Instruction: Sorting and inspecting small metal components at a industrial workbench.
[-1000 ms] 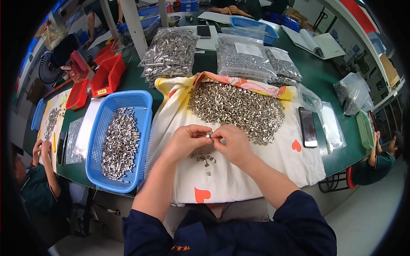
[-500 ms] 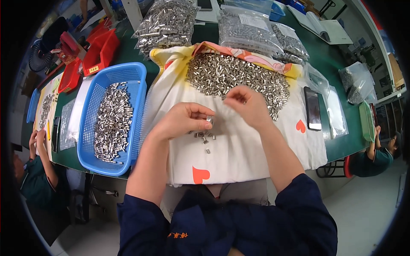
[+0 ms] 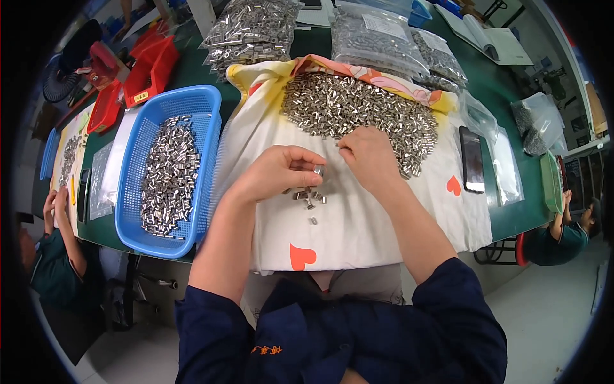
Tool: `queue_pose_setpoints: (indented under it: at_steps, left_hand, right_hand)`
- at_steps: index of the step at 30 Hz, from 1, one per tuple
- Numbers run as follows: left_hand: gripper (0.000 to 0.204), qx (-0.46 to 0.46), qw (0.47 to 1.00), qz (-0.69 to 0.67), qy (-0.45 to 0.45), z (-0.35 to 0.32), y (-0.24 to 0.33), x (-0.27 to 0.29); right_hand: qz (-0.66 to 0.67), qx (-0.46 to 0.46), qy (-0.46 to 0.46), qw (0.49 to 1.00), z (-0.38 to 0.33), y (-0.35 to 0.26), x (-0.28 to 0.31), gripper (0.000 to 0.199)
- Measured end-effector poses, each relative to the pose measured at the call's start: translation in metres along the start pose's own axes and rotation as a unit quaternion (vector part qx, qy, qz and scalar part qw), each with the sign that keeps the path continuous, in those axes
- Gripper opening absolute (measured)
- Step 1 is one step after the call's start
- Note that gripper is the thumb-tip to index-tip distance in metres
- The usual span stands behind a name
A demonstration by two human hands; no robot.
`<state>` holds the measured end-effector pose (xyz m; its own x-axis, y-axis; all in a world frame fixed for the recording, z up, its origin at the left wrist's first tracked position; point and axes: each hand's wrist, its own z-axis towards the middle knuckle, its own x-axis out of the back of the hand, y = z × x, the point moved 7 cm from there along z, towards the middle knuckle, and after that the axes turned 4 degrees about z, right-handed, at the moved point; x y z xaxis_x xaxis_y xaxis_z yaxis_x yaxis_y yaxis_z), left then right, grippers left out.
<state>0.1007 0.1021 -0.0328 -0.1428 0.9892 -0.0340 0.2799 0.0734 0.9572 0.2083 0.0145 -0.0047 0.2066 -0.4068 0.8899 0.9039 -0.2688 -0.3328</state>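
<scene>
My left hand (image 3: 281,171) is closed, with a small shiny metal sleeve (image 3: 318,170) pinched between thumb and fingers. Just below it, several loose metal sleeves (image 3: 309,197) lie on the white cloth (image 3: 358,237). My right hand (image 3: 371,157) is to the right, at the near edge of a wide heap of metal sleeves (image 3: 358,105). Its thumb and forefinger are pressed together; whatever they hold is too small to make out. Both hands are over the cloth, a short gap apart.
A blue plastic basket (image 3: 130,185) of metal sleeves stands left of the cloth. Bulging clear bags (image 3: 377,38) of parts line the back. On the right lie a phone (image 3: 472,160) and plastic bags (image 3: 508,166). Red bins (image 3: 148,73) stand far left; people sit at both sides.
My right hand has moved slightly left and down, its fingers closing into a pinch. My left hand has stayed near its place, still holding the sleeve. The view has shifted slightly.
</scene>
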Motion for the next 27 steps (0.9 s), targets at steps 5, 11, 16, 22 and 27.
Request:
queue_pose_setpoints:
  at_steps: [5, 11, 16, 22, 27]
  left_hand:
    - [0.029, 0.006, 1.000, 0.003, 0.016, 0.003, -0.005, 0.003]
    - [0.029, 0.006, 1.000, -0.002, 0.017, 0.003, -0.003, 0.003]
    - [0.029, 0.010, 1.000, 0.002, 0.022, 0.003, -0.004, 0.004]
    - [0.029, -0.007, 0.998, -0.050, 0.038, 0.006, -0.004, 0.007]
    - [0.032, -0.007, 0.995, -0.089, 0.048, 0.005, -0.006, 0.012]
  right_hand:
    - [0.018, 0.005, -0.001, 1.000, -0.004, -0.004, -0.004, 0.005]
    - [0.062, 0.014, 0.002, 0.998, -0.004, 0.002, -0.004, 0.004]
    - [0.070, -0.040, -0.005, 0.997, -0.003, 0.002, -0.002, 0.005]
    - [-0.011, -0.005, 0.032, 0.999, -0.004, -0.004, 0.002, 0.007]
    - [0.383, -0.134, -0.062, 0.912, -0.005, -0.016, 0.007, 0.007]
